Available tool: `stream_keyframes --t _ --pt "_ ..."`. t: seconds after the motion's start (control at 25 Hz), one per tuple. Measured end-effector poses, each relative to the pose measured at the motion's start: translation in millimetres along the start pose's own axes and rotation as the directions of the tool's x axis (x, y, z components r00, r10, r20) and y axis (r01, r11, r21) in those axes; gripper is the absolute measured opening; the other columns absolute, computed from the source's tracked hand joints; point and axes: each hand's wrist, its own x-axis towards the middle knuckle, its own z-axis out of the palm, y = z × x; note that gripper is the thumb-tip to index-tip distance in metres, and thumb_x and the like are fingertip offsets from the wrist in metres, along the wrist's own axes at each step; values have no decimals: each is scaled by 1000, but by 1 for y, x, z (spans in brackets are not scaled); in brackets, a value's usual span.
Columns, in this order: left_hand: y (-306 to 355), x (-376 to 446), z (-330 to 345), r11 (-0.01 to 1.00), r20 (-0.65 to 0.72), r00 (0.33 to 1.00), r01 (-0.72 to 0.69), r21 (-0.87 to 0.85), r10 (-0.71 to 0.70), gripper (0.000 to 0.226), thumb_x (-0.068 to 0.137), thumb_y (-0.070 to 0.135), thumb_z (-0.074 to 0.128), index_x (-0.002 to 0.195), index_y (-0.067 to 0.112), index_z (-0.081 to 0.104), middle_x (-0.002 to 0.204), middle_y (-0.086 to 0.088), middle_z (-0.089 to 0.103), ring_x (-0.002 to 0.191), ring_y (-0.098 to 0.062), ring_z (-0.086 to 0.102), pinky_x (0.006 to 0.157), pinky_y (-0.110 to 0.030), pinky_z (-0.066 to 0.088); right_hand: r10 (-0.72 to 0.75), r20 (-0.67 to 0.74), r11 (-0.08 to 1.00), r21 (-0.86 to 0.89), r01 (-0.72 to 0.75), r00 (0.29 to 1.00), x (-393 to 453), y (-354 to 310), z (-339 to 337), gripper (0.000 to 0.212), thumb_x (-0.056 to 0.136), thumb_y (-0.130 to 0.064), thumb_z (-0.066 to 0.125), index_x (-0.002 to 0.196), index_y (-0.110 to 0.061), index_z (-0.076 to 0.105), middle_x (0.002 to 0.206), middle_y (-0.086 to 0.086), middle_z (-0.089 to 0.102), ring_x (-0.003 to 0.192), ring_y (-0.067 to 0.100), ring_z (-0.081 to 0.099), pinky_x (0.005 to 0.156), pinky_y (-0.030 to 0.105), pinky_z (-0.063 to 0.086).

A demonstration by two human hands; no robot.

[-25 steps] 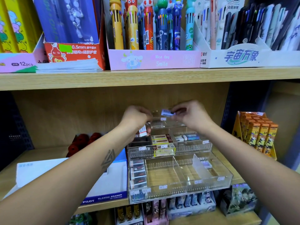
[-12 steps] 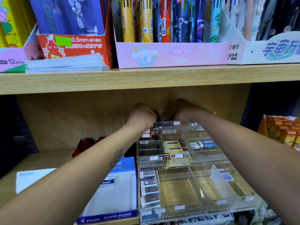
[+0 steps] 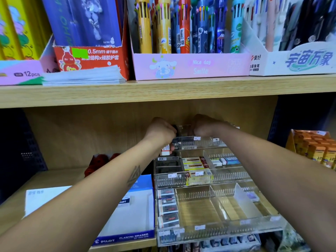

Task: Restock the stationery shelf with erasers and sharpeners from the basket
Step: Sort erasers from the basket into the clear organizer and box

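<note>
White-and-red boxed eraser (image 3: 165, 151) pinched under left hand (image 3: 161, 132), fingers curled on it, at clear tiered acrylic organiser's (image 3: 209, 231) top-left rear corner | right hand (image 3: 203, 127) at top tier, grip unclear | step: filling top tier; next: seat eraser flat.

Both bare forearms are extended forward and upward from the lower corners, converging toward the middle. The left hand (image 3: 161, 132) is curled into a loose fist with knuckles raised, its fingers folded under and largely hidden; a triangular tattoo is seen on the inner left forearm. The right hand (image 3: 203, 125) is likewise bent downward at the wrist just beside the left, fingers tucked out of sight, the two hands close but apart.
</note>
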Motion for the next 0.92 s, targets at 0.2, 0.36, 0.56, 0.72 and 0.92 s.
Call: stream_keyframes --t 0.2,0.36,0.56,0.72,0.92 --pt "-3 -8 -3 953 -8 999 41 -301 -46 16 99 0 52 91 6 64 72 -13 60 36 -17 51 41 -25 49 29 -149 969 247 8 988 -32 -4 -6 26 91 -5 58 105 -15 77 107 -1 70 92 16 67 80 26 57" --pt "-10 -19 2 875 -23 995 70 -478 -92 11 100 3 53 94 6 62 59 -10 53 32 -15 51 38 -23 47 2 -275 746 641 182 961 -104 -23 11 18 92 -10 63 94 -24 74 94 -4 75 89 19 71 85 31 58" --pt "-20 -29 20 793 -22 986 119 -597 -164 19 100 9 56 81 7 57 63 -14 56 48 -22 54 57 -32 52 -158 -184 618 748 243 970 -153 -36 35 28 86 -12 75 110 -1 64 90 14 69 70 6 61 70 26 50" --pt "-13 -45 25 622 143 964 253 -741 -223 26 105 25 48 98 1 55 75 -20 64 52 -31 66 56 -48 60 -190 -285 766 555 323 940 -154 -39 46 32 77 -10 81 107 -17 71 71 -9 60 56 -1 52 59 19 43" --pt "-6 -61 6 716 167 965 263 -647 -203 24 104 20 42 87 7 52 67 -11 57 60 -26 59 55 -34 52 -40 -383 748 601 281 923 -162 -30 45 32 72 -8 84 95 -28 75 86 -11 67 78 15 67 74 36 58"
